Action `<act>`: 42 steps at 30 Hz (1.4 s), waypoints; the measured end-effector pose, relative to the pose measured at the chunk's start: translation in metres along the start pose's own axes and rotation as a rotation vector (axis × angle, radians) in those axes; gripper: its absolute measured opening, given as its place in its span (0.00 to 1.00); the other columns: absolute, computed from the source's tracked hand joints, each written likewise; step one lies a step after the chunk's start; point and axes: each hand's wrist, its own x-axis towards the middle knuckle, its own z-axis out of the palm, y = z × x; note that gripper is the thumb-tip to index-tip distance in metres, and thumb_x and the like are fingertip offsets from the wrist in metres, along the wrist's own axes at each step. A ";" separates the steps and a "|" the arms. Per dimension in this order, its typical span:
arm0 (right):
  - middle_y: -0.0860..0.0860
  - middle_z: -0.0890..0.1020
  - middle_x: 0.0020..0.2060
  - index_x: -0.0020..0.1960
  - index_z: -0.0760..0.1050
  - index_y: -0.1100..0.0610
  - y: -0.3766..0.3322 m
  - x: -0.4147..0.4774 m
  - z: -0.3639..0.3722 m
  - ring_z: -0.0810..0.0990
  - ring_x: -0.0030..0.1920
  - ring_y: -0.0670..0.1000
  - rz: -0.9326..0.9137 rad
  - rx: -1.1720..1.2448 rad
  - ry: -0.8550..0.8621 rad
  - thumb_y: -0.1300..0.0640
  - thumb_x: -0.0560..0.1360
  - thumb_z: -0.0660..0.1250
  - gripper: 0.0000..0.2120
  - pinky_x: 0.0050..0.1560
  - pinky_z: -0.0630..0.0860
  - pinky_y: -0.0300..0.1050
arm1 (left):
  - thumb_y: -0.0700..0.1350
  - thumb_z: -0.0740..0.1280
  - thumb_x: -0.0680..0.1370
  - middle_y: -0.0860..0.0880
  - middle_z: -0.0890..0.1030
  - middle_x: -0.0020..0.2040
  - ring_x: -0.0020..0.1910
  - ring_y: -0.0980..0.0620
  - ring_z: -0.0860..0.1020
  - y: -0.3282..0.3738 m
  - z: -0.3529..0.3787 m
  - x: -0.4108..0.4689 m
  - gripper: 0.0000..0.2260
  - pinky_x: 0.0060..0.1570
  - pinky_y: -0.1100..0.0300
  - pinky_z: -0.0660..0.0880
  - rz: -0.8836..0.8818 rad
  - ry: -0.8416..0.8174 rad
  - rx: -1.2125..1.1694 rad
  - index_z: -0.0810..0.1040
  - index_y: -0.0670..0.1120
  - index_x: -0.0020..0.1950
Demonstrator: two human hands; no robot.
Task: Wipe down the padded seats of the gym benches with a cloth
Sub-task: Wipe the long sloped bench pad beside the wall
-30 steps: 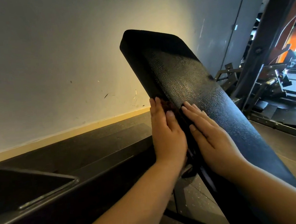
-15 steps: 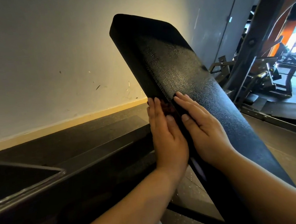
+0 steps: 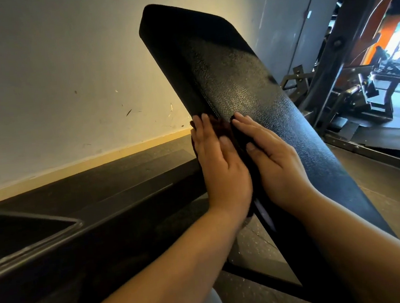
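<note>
A long black padded bench back (image 3: 244, 92) slants up from lower right to the upper middle, its textured face catching light. A dark brownish cloth (image 3: 221, 127) is draped over the pad's left edge, mostly hidden beneath my hands. My left hand (image 3: 220, 166) lies flat with straight fingers against the pad's left side, pressing the cloth. My right hand (image 3: 274, 163) lies flat on the pad's top face beside it, fingers straight, also on the cloth.
A pale wall (image 3: 63, 79) with a yellowish skirting stands close behind. A black low platform (image 3: 101, 211) runs along the left. At right a dark steel rack upright (image 3: 345, 44) and other gym machines (image 3: 370, 94) stand on the brown floor.
Both hands have slid slightly up the pad with the cloth. The view has shifted a little.
</note>
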 end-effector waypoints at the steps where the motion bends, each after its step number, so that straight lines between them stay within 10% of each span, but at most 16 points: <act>1: 0.39 0.71 0.73 0.73 0.72 0.50 0.001 0.000 0.000 0.62 0.75 0.37 0.005 0.011 0.006 0.67 0.81 0.60 0.23 0.78 0.60 0.47 | 0.45 0.52 0.86 0.61 0.49 0.80 0.80 0.61 0.45 -0.002 0.001 -0.009 0.23 0.79 0.50 0.50 0.021 0.001 -0.011 0.52 0.57 0.80; 36: 0.42 0.70 0.74 0.74 0.71 0.51 0.008 -0.035 -0.006 0.63 0.75 0.39 -0.006 -0.139 0.022 0.61 0.82 0.57 0.22 0.76 0.62 0.42 | 0.46 0.51 0.85 0.59 0.46 0.82 0.80 0.60 0.42 -0.022 0.012 -0.092 0.24 0.78 0.62 0.43 0.073 -0.066 -0.020 0.51 0.52 0.81; 42: 0.45 0.70 0.74 0.74 0.71 0.54 0.007 -0.035 -0.001 0.64 0.75 0.41 -0.020 -0.141 0.035 0.62 0.80 0.57 0.22 0.76 0.61 0.43 | 0.43 0.53 0.84 0.55 0.51 0.82 0.80 0.58 0.44 -0.021 0.002 -0.043 0.24 0.80 0.51 0.47 0.070 -0.023 -0.055 0.56 0.49 0.81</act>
